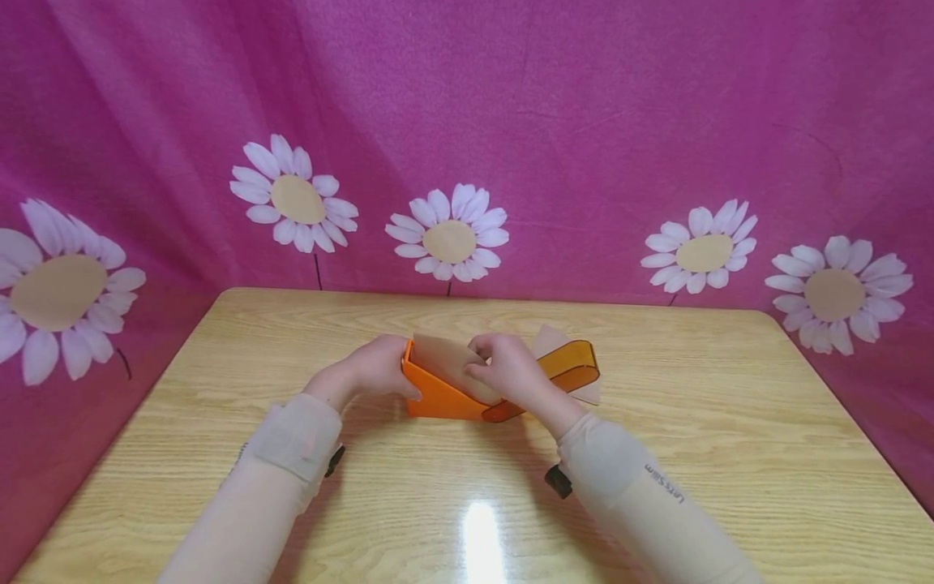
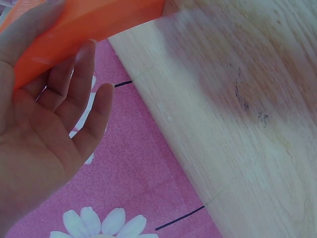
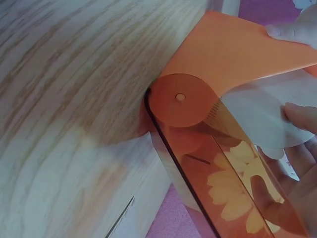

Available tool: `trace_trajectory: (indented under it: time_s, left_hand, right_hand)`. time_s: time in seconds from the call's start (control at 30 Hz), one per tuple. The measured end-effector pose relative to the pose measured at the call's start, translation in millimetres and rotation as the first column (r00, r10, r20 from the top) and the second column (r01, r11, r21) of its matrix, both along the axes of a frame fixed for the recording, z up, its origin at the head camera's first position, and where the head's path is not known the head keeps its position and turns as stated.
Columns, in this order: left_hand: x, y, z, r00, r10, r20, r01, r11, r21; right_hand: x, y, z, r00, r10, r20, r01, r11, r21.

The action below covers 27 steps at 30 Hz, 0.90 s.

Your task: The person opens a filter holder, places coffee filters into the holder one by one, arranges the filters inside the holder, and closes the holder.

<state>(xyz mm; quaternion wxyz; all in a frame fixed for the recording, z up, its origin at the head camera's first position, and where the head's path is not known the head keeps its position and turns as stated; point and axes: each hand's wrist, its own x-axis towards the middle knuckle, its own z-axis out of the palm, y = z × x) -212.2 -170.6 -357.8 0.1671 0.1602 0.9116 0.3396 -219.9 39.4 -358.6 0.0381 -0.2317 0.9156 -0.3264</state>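
Observation:
An orange filter case (image 1: 441, 397) stands on the table, its tinted see-through lid (image 1: 576, 363) swung out to the right on a round pivot. My left hand (image 1: 378, 367) grips the case's left end, thumb over the front side and fingers round the back. A brown paper coffee filter (image 1: 440, 354) rises from the case's opening. Between thumb and fingers, my right hand (image 1: 507, 369) pinches this filter near its right edge. In the right wrist view, some right-hand fingers (image 3: 265, 196) show through the lid. The filter's lower part is hidden inside the case.
More brown paper (image 1: 549, 337) lies behind and beneath the lid. The wooden table (image 1: 365, 503) reaches back to a pink curtain (image 1: 554, 146) printed with white flowers. A bright glare spot falls on the table's front.

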Motion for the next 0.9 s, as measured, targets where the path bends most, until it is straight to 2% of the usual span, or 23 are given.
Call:
trace_trajectory:
  time_s: [0.23,0.47,0.9]
  left_hand:
    - [-1.2,-0.9,-0.6,1.0,-0.006,-0.007,0.006,1.0,-0.001]
    - [-1.7,-2.2,-0.5,0.999,-0.012,-0.03,0.011,1.0,-0.025]
    - [-1.2,-0.7,-1.0,0.999,0.034,0.021,-0.034,0.999,0.002]
  right_hand:
    - [0.9,-1.9,-2.2,1.0,-0.005,0.028,0.004,1.0,0.025]
    - [0.6,-3.8,-5.3,1.0,-0.005,0.017,0.005,0.999,0.035]
    - [2.9,-6.7,-9.1,1.0,-0.019,0.015,0.018,0.997,0.069]
